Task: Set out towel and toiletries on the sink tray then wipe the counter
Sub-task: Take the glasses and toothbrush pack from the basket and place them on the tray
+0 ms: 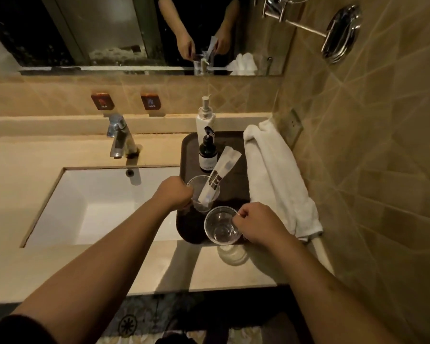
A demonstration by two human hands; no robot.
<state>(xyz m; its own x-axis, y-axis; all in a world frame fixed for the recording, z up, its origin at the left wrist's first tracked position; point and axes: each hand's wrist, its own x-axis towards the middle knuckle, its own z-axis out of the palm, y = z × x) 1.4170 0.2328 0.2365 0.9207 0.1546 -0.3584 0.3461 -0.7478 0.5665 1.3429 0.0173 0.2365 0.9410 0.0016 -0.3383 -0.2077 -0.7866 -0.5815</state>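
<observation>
A dark tray [238, 145] lies on the counter to the right of the sink. On it stand a white pump bottle [205, 122], a dark pump bottle [206, 155] and two clear glasses. My left hand [171, 192] grips the far glass [202, 194], which holds a white toiletry packet [220, 173] leaning to the right. My right hand [257, 224] pinches the rim of the near glass [221, 225], which is empty and sits at the tray's front edge. A folded white towel [276, 177] lies along the tray's right side.
The white sink basin [97, 202] and a chrome tap [119, 137] are to the left. The beige counter [60, 264] runs along the front. A tiled wall with a socket [294, 125] is close on the right, and a mirror [109, 33] hangs behind.
</observation>
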